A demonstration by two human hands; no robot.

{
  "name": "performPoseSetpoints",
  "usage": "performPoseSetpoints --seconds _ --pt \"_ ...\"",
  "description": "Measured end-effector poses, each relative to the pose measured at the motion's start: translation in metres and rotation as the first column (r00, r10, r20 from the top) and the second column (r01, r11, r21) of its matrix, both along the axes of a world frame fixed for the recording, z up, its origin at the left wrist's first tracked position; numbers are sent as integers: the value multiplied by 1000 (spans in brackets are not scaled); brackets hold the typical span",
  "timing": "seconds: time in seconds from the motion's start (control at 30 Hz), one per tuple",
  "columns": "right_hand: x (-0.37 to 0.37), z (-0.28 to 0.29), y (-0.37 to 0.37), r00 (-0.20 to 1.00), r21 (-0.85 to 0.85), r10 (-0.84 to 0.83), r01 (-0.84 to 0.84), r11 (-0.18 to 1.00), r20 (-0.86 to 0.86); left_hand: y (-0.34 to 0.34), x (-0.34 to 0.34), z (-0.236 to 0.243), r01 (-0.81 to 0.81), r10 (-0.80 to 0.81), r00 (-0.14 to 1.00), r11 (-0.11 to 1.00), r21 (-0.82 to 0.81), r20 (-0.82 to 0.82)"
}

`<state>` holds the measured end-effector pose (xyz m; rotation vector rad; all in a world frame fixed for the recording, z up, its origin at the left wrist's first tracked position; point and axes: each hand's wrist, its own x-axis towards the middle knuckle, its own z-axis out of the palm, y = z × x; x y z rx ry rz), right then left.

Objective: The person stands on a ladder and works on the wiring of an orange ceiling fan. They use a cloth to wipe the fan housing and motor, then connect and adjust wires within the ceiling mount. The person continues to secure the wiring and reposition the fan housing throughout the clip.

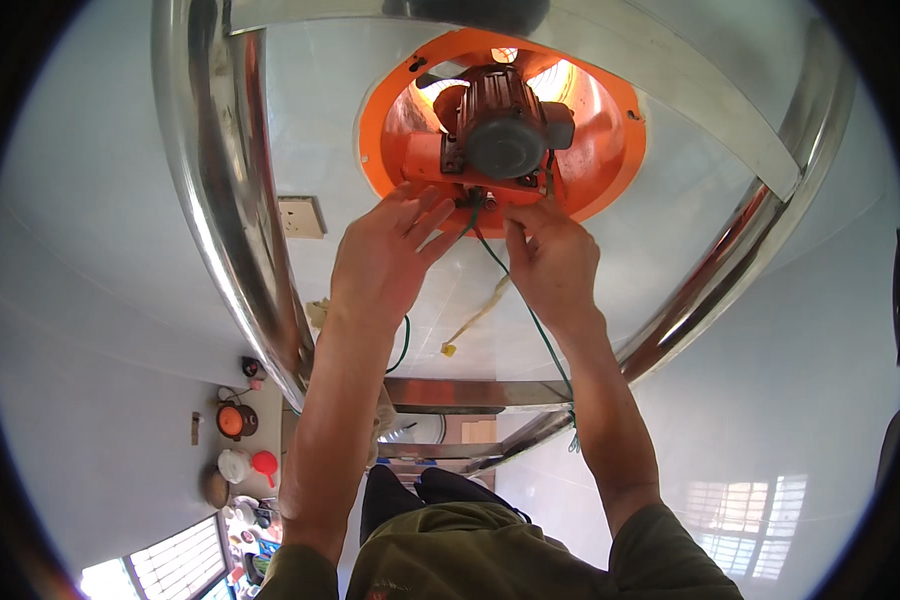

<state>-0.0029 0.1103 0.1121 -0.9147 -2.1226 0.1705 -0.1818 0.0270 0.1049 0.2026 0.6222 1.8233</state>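
An orange round fan housing [625,120] sits in the pale tiled wall, with a dark electric motor [505,145] on an orange bracket inside it. At the bracket's lower left, my left hand [382,250] is raised with its fingers stretched out and apart, holding nothing that shows. To the right, just below the motor, my right hand [553,255] is closed, thumb against curled fingers; what it pinches is hidden. A green wire [503,262] runs from under the bracket, between my hands, and hangs down beside my right forearm. A thin dark cable drops from the motor toward my right fingers.
A shiny metal tube frame [195,150] surrounds me, its flat bar [660,55] crossing above and a rung [450,393] below. A yellowish cord with a small connector [449,349] hangs at the wall, near a socket plate [301,217]. Household pots [236,421] stand far below left.
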Motion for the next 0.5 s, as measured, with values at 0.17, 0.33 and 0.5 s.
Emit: performPoseSetpoints --seconds 0.17,0.33,0.5 --pt "-24 -30 20 999 13 30 -31 999 31 -31 -5 -29 -228 104 746 968 -106 -657" --pt "-46 -44 35 992 127 -66 52 991 106 -26 4 -80 -312 209 582 950 22 -786" --pt "-45 -50 42 975 181 -169 142 973 142 -25 10 -73 -286 147 542 958 -18 -827"
